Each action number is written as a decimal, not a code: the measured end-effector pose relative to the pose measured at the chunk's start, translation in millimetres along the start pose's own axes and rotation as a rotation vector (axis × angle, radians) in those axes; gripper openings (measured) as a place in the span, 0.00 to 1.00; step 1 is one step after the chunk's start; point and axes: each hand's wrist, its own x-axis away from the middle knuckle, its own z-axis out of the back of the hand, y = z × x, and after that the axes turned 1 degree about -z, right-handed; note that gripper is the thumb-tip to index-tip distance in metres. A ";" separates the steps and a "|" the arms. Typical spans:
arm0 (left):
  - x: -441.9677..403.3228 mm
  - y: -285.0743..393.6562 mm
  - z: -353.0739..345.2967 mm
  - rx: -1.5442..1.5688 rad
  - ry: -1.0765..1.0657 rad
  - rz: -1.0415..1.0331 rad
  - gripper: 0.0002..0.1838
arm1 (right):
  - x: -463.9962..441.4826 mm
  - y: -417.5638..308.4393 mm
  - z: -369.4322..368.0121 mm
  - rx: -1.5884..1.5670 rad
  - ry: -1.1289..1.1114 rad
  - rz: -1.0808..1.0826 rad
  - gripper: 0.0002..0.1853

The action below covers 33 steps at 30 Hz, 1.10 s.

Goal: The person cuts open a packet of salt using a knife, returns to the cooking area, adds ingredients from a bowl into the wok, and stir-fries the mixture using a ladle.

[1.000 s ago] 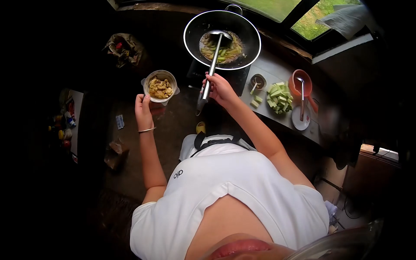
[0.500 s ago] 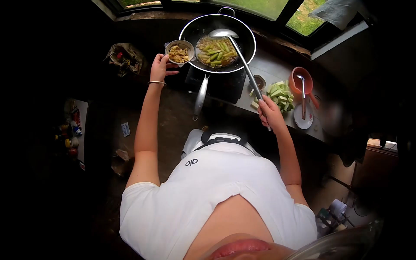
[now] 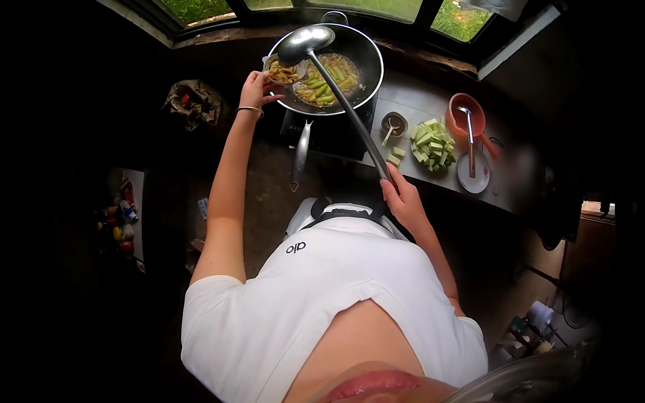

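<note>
My left hand (image 3: 257, 91) grips a small bowl (image 3: 270, 62) of brownish cooked pieces, tilted at the left rim of the wok (image 3: 368, 70). Green vegetable sticks (image 3: 329, 80) lie in liquid inside the wok. In my right hand (image 3: 401, 196) is the handle of a long metal ladle (image 3: 306, 43), its head raised over the wok's left side near the bowl. The ladle partly covers the bowl and its contents. The wok's long handle (image 3: 302, 154) points toward me.
Right of the wok, the counter (image 3: 403, 94) bears a small dish (image 3: 394, 124) with a spoon, a pile of cut pale-green vegetable (image 3: 433, 144), an orange pot (image 3: 463, 111) and a white plate (image 3: 473, 181) under another ladle. A window (image 3: 376, 8) stands behind.
The bowl has moved right and tipped over the wok's rim. The ladle head has lifted and swung left toward the bowl, while my right hand has shifted left and down.
</note>
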 end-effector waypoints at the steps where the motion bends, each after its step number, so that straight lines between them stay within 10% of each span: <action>1: 0.5 1.2 -1.6 -0.002 0.001 -0.001 0.10 | -1.1 -1.3 -1.4 0.036 0.002 -0.007 0.20; 20: -7.3 -0.3 -4.0 -0.047 0.031 0.019 0.08 | -18.2 32.1 5.3 0.706 0.196 0.394 0.23; 33: -46.1 3.9 -6.6 -0.409 -0.007 -0.089 0.09 | -14.3 53.5 7.2 0.589 0.294 0.311 0.22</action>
